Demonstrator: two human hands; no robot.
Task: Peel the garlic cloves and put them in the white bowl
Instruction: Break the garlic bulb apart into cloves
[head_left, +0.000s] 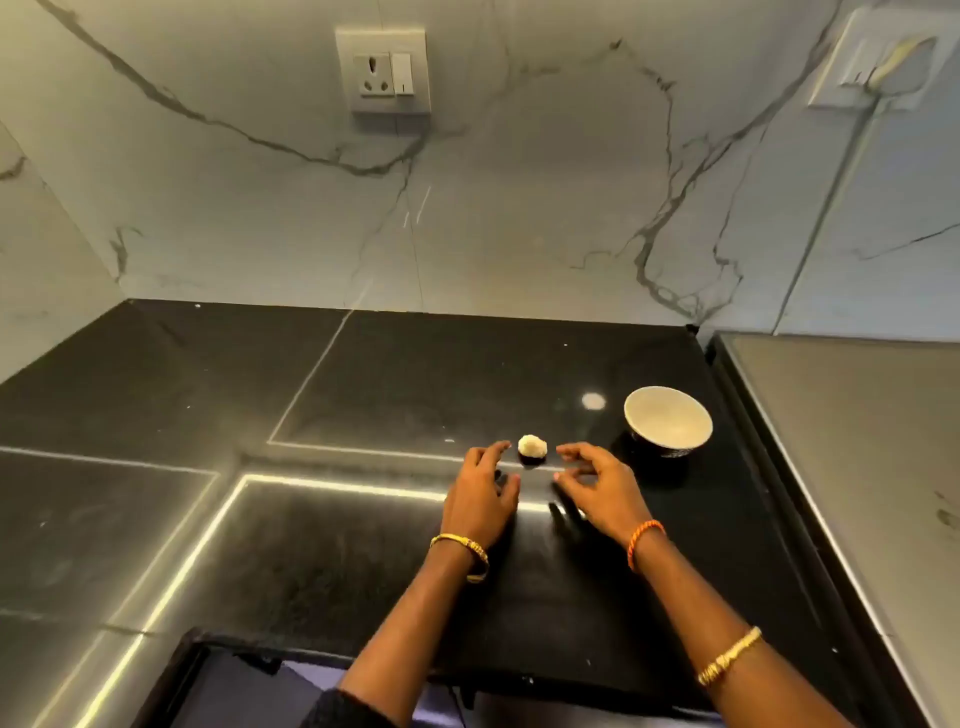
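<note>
A whole white garlic bulb (532, 446) sits on the black countertop (363, 395), near its middle. My left hand (483, 493) hovers just left of the bulb, fingers relaxed and spread, holding nothing. My right hand (597, 480) hovers just right of the bulb, fingers loosely curved and empty. Neither hand touches the garlic. The white bowl (668, 422), dark on the outside, stands upright to the right of the bulb; its inside looks bare.
A marble wall with a power socket (383, 70) backs the counter. A grey raised surface (857, 467) borders the counter on the right. The counter's front edge (363, 654) runs below my forearms. Bright strip-light reflections cross the counter on the left.
</note>
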